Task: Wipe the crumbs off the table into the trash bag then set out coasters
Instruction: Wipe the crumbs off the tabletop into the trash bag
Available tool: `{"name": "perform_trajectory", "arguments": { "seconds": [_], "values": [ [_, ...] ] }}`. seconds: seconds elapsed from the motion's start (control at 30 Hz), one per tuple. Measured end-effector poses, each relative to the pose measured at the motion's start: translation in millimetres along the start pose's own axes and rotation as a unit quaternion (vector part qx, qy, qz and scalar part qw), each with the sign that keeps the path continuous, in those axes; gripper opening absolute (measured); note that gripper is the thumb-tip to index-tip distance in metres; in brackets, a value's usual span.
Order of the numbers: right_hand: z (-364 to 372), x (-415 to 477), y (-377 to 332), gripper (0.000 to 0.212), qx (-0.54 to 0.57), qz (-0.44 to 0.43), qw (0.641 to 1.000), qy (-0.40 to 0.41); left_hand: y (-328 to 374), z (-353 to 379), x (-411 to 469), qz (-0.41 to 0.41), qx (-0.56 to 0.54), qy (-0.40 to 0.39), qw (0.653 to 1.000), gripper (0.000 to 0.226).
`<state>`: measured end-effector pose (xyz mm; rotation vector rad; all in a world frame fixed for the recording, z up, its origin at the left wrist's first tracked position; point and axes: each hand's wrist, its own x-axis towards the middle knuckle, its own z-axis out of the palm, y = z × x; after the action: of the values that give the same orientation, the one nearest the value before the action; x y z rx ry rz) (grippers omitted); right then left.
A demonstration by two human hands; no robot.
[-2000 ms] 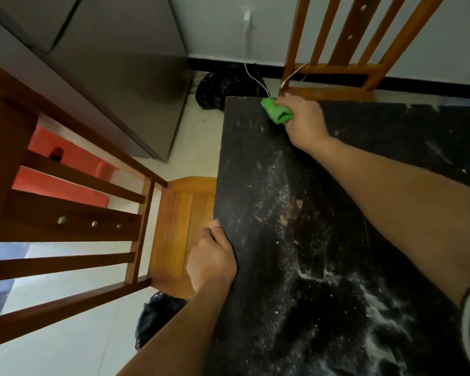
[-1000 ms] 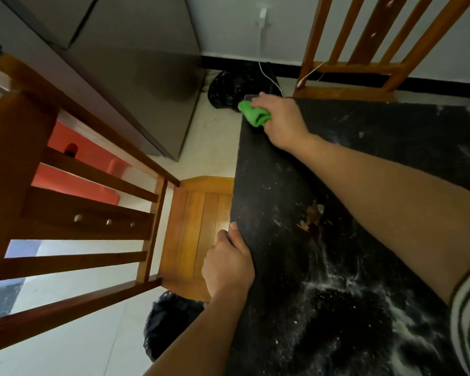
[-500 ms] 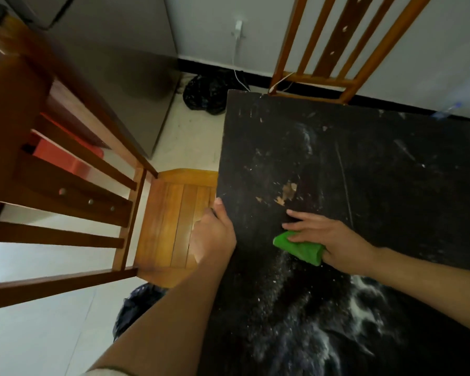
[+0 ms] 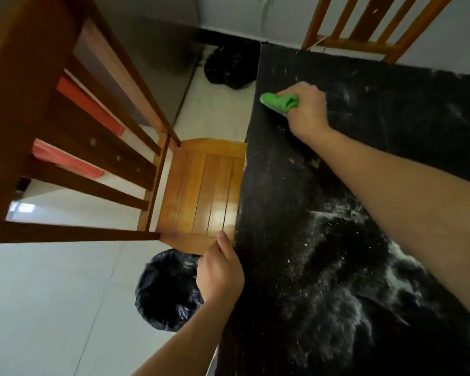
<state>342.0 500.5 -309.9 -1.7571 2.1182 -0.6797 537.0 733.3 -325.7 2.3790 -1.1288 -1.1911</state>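
reaching back out from mid-table, right hand [image 4: 307,109] clenching the green cloth [image 4: 278,102] at the table's [image 4: 418,131] far left edge, left hand [image 4: 220,272] gripping the near edge above the trash bag [image 4: 166,291], crumbs [image 4: 337,280] remaining, so wiping continuing.

Right hand [image 4: 307,109] pressing green cloth [image 4: 278,102] on dark table [image 4: 391,126], crumbs [image 4: 334,267] scattered

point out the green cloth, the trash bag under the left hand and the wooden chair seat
cloth [image 4: 278,103]: head view, bunched middle
trash bag [image 4: 163,291]: head view, black side
chair seat [image 4: 206,185]: head view, slat middle
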Motion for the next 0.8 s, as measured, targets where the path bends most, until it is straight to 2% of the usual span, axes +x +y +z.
{"name": "perform_trajectory", "arguments": {
  "seconds": [0.07,0.13,0.23,0.3,0.43,0.5,0.57,0.67,0.73,0.8],
  "values": [
    [8,-38,-6,0.041,0.033,-0.125,0.990,-0.050,-1,0,-1,0.005,0.014,0.016,1.000,0.047],
    [1,-85,2,0.035,0.067,-0.206,0.971,-0.104,-1,-1,-3,0.016,0.021,0.025,0.999,0.049],
    [-23,-153,20,0.018,0.086,-0.243,0.942,-0.214,0,-2,-3,0.016,0.028,0.027,0.999,0.051],
    [-35,-193,38,0.014,0.089,-0.244,0.925,-0.276,-1,-1,-3,0.013,0.036,0.031,0.999,0.052],
    [-67,-218,55,0.033,0.045,-0.245,0.894,-0.373,2,-3,-5,0.020,0.039,0.030,0.999,0.051],
    [-71,-188,47,0.033,0.052,-0.232,0.912,-0.335,3,-2,-5,0.020,0.039,0.035,0.998,0.050],
    [-62,-135,34,0.027,0.064,-0.204,0.947,-0.241,2,-1,-3,0.022,0.037,0.035,0.998,0.048],
    [-32,-62,18,0.043,0.051,-0.101,0.987,-0.116,4,-1,-5,0.016,0.044,0.037,0.998,0.043],
    [-13,-47,6,0.047,0.038,-0.060,0.993,-0.095,4,-1,-5,0.014,0.042,0.040,0.998,0.044],
    [-3,-64,-5,0.040,0.028,-0.116,0.987,-0.109,4,-1,-4,0.014,0.043,0.043,0.998,0.048]
  ]
}}
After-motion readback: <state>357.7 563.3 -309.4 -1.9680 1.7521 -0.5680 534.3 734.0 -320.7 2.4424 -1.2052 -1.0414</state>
